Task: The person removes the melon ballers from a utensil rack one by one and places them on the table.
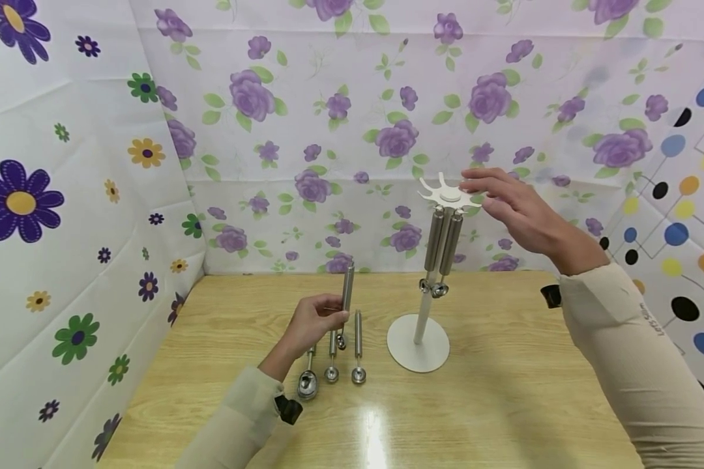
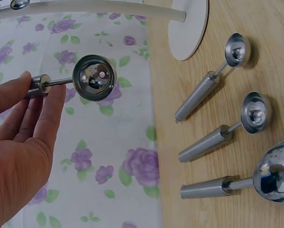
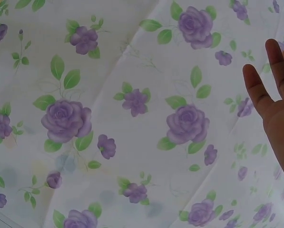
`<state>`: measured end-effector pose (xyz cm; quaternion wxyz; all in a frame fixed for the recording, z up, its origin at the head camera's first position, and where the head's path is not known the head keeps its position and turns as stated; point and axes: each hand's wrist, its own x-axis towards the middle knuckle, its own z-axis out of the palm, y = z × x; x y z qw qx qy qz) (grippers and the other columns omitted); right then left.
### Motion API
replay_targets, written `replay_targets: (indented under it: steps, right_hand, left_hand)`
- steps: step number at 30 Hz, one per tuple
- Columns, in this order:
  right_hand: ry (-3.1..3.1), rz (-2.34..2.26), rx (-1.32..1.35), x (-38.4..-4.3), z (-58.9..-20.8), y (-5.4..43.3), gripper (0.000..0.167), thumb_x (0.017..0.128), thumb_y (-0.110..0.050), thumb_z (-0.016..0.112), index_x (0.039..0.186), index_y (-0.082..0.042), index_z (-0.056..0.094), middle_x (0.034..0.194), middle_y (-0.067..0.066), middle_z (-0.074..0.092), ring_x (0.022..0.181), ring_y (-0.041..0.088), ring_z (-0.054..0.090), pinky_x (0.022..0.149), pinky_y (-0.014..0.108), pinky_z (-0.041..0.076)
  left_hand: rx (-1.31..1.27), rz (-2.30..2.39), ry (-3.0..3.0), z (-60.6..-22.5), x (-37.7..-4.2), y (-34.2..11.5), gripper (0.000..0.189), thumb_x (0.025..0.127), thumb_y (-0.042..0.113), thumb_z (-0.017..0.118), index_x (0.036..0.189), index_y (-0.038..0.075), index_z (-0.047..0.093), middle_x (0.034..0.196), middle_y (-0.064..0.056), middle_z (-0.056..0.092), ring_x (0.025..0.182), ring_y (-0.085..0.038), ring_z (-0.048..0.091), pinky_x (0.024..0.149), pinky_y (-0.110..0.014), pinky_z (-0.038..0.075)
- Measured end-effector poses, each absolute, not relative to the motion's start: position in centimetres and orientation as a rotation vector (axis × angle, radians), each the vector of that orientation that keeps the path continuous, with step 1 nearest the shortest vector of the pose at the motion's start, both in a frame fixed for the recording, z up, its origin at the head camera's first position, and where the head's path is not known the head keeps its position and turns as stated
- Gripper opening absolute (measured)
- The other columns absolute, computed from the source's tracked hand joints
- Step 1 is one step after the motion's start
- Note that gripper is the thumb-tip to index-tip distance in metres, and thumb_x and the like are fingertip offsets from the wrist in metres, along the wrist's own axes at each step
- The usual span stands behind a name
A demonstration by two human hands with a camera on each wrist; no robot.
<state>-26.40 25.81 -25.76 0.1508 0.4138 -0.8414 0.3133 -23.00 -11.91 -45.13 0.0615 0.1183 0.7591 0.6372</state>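
In the head view my left hand (image 1: 309, 326) grips a small steel scoop (image 1: 348, 286) by its handle, handle up and bowl down, above the table. The left wrist view shows the round bowl (image 2: 94, 78) of that scoop beyond the fingers. My right hand (image 1: 522, 212) is raised at the white stand's hooked top (image 1: 450, 194), fingers mostly straight, with the fingertips at its right edge. Two steel scoops, one on the left (image 1: 434, 241) and one on the right (image 1: 452, 244), hang below the hooks. In the right wrist view the right hand (image 3: 282, 114) is partly cut off.
Two small scoops, one (image 1: 358, 345) nearer the stand and another (image 1: 332, 358) beside it, lie on the wooden table (image 1: 504, 378). A larger scoop (image 1: 308, 384) is left of them. The stand's round white base (image 1: 401, 342) rests to their right. Flowered cloth (image 1: 328, 150) hangs behind.
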Motion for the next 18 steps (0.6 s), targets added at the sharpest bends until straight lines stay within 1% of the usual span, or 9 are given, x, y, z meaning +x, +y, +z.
replay_targets:
  steps: [9, 12, 18]
  right_hand:
    - [-2.507, 0.855, 1.111, -26.1, -25.6, 25.8, 0.046, 0.108, -0.025, 0.04, 0.146, 0.0, 0.047, 0.155, 0.016, 0.033, 0.136, 0.045, 0.035, 0.1, 0.07, 0.03]
    - [-2.515, 0.842, 1.091, -26.0, -25.5, 25.8, 0.045, 0.107, -0.024, 0.042, 0.145, 0.0, 0.049, 0.153, 0.015, 0.035, 0.134, 0.043, 0.036, 0.099, 0.068, 0.031]
    - [-2.517, 0.847, 1.07, -25.9, -25.2, 25.8, 0.041, 0.105, -0.02, 0.047, 0.139, 0.001, 0.054, 0.148, 0.015, 0.039, 0.135, 0.041, 0.035, 0.1, 0.067, 0.03]
  left_hand:
    - [0.268, 1.95, 2.301, -46.3, -22.6, -13.3, 0.032, 0.093, 0.003, 0.07, 0.123, -0.006, 0.065, 0.11, -0.019, 0.067, 0.101, -0.03, 0.068, 0.084, -0.035, 0.059]
    - [0.24, 1.956, 2.304, -46.6, -22.5, -13.8, 0.032, 0.093, 0.002, 0.07, 0.123, -0.007, 0.065, 0.11, -0.019, 0.067, 0.101, -0.03, 0.068, 0.084, -0.036, 0.059]
    - [0.196, 1.96, 2.317, -47.1, -22.3, -14.8, 0.032, 0.092, 0.001, 0.071, 0.123, -0.007, 0.065, 0.109, -0.018, 0.068, 0.097, -0.025, 0.069, 0.081, -0.032, 0.059]
